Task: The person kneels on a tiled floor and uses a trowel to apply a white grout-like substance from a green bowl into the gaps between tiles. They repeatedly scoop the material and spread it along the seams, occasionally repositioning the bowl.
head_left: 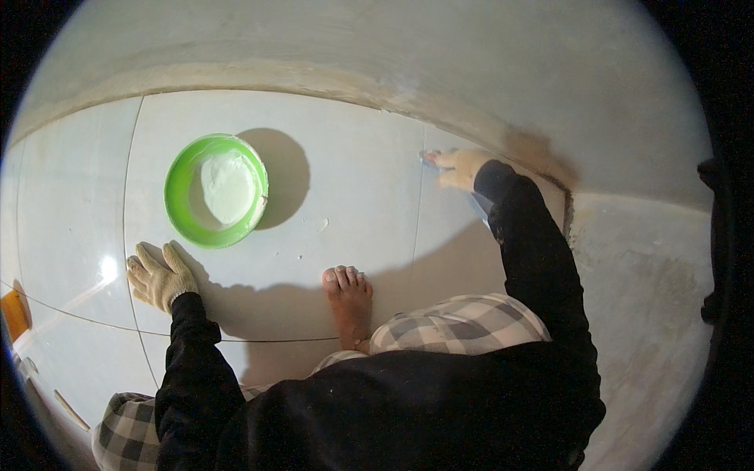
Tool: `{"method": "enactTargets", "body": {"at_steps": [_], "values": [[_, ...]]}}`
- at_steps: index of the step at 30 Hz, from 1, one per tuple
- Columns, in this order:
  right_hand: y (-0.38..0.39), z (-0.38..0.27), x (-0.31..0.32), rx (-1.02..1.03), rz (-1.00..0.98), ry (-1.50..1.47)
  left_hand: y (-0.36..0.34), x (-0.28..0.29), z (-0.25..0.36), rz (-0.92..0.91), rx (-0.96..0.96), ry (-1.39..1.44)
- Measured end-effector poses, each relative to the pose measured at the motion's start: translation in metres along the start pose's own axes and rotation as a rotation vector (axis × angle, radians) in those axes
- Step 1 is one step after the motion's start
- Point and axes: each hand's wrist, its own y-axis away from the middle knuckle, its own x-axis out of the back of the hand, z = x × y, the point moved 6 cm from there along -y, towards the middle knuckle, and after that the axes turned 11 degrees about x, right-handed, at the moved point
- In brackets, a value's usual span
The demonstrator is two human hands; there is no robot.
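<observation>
My left hand (162, 278), in a cream knitted glove, rests on the white tiled floor (345, 196) with its fingers spread. It holds nothing. Ahead of it stands a bright green bowl (177, 192) with smooth white paste (228, 187) inside, some of it smeared up the wall. Farther right, close to the foot of the wall, my right hand (459, 169) is low over the tiles in a matching glove. A thin bluish flat tool (481, 207) shows at both sides of this hand; motion blur and the glove hide its exact kind.
A plastered wall (393, 55) curves along the far side, with a rough brownish corner (550, 161) at the right. Small white crumbs (299, 257) lie on the tiles. My bare foot (348, 302) is between my arms. An orange-brown object (14, 314) sits at the left edge.
</observation>
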Motion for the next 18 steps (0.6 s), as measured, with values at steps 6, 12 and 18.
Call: {"method": "enactTargets", "body": {"at_steps": [6,12,18], "values": [[-0.06,0.029,0.025,-0.157,-0.013,0.262,-0.001,-0.002,-0.002,-0.022,0.006,-0.008],[-0.089,0.052,0.023,-0.058,-0.129,0.347,0.001,0.0,-0.002,0.055,-0.041,0.016],[-0.004,-0.032,-0.072,0.183,-0.862,0.22,-0.001,0.003,0.0,0.074,-0.057,0.059]]}}
